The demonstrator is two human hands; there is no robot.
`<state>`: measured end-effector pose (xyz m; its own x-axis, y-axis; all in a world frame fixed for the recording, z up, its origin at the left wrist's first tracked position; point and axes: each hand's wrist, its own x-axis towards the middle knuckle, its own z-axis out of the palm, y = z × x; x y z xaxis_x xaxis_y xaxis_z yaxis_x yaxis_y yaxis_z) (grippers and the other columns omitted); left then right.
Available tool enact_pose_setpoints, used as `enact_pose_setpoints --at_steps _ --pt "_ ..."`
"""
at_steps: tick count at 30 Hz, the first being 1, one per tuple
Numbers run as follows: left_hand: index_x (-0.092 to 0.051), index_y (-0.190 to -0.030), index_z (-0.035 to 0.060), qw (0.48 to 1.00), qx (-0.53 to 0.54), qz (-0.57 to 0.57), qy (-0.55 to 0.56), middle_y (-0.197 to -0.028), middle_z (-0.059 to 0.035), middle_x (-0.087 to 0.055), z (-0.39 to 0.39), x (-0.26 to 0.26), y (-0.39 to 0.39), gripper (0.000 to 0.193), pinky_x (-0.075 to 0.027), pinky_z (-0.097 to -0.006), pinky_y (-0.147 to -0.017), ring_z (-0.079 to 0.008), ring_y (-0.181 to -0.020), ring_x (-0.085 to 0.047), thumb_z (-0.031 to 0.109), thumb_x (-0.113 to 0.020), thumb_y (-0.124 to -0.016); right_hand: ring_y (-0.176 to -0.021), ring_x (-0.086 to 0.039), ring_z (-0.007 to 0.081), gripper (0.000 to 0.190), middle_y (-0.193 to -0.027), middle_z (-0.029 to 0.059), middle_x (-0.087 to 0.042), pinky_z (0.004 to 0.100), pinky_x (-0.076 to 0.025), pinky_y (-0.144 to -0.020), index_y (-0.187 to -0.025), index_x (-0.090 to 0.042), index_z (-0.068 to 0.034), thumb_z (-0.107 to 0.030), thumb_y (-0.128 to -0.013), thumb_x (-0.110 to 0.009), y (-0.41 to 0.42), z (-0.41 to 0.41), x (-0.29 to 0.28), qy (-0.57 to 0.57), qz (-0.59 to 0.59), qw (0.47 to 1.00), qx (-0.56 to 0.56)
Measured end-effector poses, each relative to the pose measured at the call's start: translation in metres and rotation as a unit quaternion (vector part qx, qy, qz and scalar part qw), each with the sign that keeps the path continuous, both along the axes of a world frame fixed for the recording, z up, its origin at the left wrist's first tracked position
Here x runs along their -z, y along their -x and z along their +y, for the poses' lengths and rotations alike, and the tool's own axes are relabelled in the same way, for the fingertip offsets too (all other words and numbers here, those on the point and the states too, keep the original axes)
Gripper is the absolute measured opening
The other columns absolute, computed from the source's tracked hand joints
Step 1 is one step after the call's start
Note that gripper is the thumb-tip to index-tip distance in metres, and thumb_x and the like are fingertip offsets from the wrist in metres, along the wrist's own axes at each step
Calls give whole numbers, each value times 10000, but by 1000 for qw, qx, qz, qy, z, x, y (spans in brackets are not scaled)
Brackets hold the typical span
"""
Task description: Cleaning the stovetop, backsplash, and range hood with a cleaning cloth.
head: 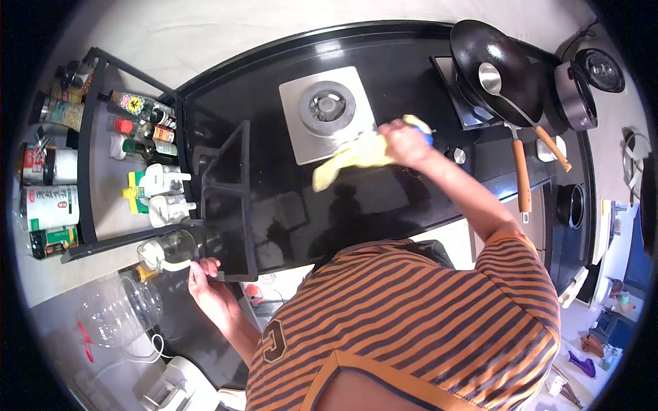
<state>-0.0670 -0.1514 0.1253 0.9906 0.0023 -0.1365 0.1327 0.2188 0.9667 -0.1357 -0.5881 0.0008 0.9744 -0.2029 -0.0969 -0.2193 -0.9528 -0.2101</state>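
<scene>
My right hand [406, 145] is closed on a pale yellow cloth [354, 154] above the black cooktop. A bit of blue shows beside the fingers; I cannot tell what it is. Part of the cloth overlaps the front edge of a square steel burner plate [298, 141] with a round burner [327, 109]. At the left, my left hand [205, 287] pinches the pale curved handle [176, 266] of a clear jar [179, 245], which stands at the lower corner of the rack. A control knob [459, 155] sits just right of my right wrist.
A black rack [87, 154] holds bottles and seasoning jars at left, with a dark metal frame [249, 200] beside it. At right, a black wok [493, 46] carries a steel ladle [490, 78]; its wooden handle [521, 174] juts forward. A rice cooker [573, 97] stands beyond.
</scene>
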Motion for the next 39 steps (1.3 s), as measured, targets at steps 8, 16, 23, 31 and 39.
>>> enact_pose_setpoints --at_steps 8,16,23,31,39 --pt "-460 -754 48 1000 15 -10 -9 -677 -7 -395 19 6 7 273 -380 -306 -741 -129 -670 -378 212 -471 -972 -799 -631 309 173 -818 144 -605 412 -521 -678 -906 -562 -20 -108 -759 -534 3 60 16 91 -69 993 20" --pt "-444 -744 65 1000 28 -12 -4 -677 -9 -403 11 -5 8 273 -372 -307 -744 -144 -700 -406 214 -472 -971 -850 -560 264 223 -882 117 -581 384 -440 -763 -921 -600 -14 -120 -739 -525 -75 184 42 8 -195 974 -118" --pt "-429 -698 74 999 36 -18 16 -650 -16 -387 18 -3 6 309 -361 -311 -748 -156 -706 -405 227 -490 -960 -965 -546 227 337 -1003 26 -614 427 -386 -819 -1046 -579 -116 -227 -728 -577 -8 82 34 73 -53 988 -126" --pt "-448 -706 61 1000 8 -9 10 -651 -19 -394 31 -4 21 306 -356 -310 -749 -156 -710 -405 227 -488 -961 -879 -589 264 206 -835 94 -642 411 -463 -750 -896 -589 -28 -154 -735 -561 19 77 4 99 -38 991 -86" --pt "-452 -711 54 1000 0 -22 7 -655 -14 -388 41 -6 27 313 -360 -312 -742 -155 -705 -402 232 -479 -967 -848 -540 273 310 -868 150 -587 385 -413 -749 -959 -580 74 -120 -725 -523 -71 194 37 108 -170 958 -204"
